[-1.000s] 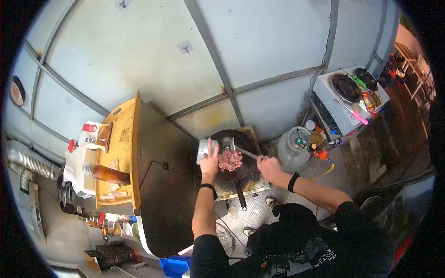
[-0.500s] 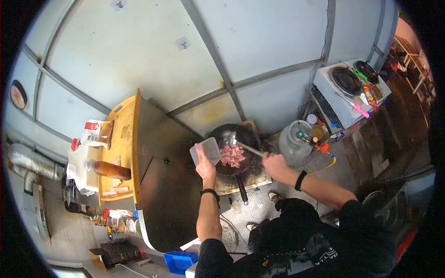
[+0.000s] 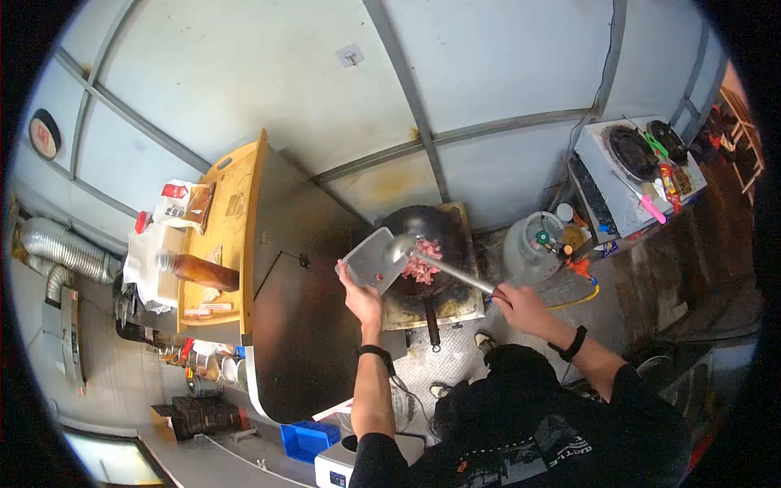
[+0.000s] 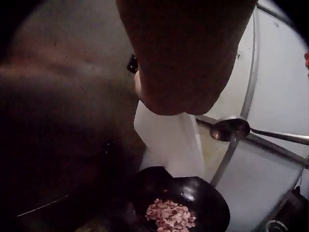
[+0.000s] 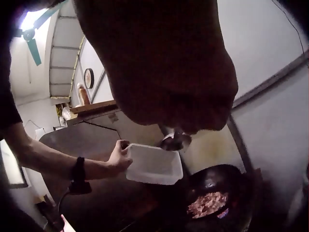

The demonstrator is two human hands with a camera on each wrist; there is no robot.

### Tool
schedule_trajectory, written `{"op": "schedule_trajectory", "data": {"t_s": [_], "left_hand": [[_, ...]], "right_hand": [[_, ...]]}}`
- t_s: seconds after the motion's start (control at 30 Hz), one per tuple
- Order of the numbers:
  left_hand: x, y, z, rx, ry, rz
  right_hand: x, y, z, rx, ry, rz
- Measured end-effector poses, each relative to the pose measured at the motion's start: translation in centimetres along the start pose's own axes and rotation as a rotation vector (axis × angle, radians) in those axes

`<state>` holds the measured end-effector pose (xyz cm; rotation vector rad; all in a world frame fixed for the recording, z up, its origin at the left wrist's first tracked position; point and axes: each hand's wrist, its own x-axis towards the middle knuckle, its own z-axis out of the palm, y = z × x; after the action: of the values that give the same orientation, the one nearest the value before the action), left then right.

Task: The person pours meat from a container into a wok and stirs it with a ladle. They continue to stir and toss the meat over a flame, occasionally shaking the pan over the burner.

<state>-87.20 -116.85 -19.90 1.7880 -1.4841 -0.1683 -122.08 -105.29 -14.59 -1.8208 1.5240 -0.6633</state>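
My left hand (image 3: 363,302) grips the rim of a translucent plastic tub (image 3: 373,264), tilted at the left side of the black wok (image 3: 404,220); a small bit of meat clings inside the tub. In the right wrist view the left hand (image 5: 118,159) holds the tub (image 5: 154,165) by its near end. My right hand (image 3: 529,309) grips the handle of a metal ladle (image 3: 455,272), whose bowl is at the tub's right edge. Chopped pinkish meat (image 3: 422,262) lies in the wok, also seen in the left wrist view as a meat pile (image 4: 170,216).
A steel cabinet (image 3: 297,325) stands left of the stove, with a wooden tray (image 3: 248,244) holding a brown bottle (image 3: 203,272) and bags. Right of the wok are a gas cylinder (image 3: 529,252) and a second stove (image 3: 602,183). A blue bin (image 3: 309,440) sits low down.
The tub has been tipped to show its inside, while the ladle has moved left from above the meat to the tub. The right hand has shifted right and down. The whole head view has shifted.
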Motion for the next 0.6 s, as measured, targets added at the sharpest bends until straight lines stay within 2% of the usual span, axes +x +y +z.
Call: {"op": "schedule_trajectory", "data": {"t_s": [0.07,0.1,0.2,0.27,0.37,0.4,0.53,0.6], "left_hand": [[0.6,0.9,0.0,0.044,-0.076,0.024],[0.8,1.3,0.4,0.063,-0.034,0.105],[1.5,1.4,1.0,0.075,-0.160,0.145],[2.0,1.4,1.1,0.088,-0.155,0.187],[2.8,1.0,1.5,0.196,-0.200,0.265],[3.2,0.8,2.0,0.242,-0.219,0.294],[5.2,0.4,3.3,0.278,-0.125,0.415],[5.6,0.8,3.7,0.397,-0.188,0.487]], "right_hand": [[0.2,-1.2,-0.9,-0.070,-0.122,0.035],[0.2,-0.9,-0.3,-0.049,-0.112,0.020],[1.2,0.8,1.8,-0.037,-0.100,-0.029],[1.7,1.4,2.1,-0.082,-0.133,-0.052],[2.9,0.8,0.8,-0.306,-0.140,-0.083],[2.9,0.6,0.5,-0.335,-0.116,-0.079],[2.9,0.3,-0.7,-0.434,-0.057,-0.028],[3.3,0.5,-0.6,-0.506,-0.002,-0.031]]}}
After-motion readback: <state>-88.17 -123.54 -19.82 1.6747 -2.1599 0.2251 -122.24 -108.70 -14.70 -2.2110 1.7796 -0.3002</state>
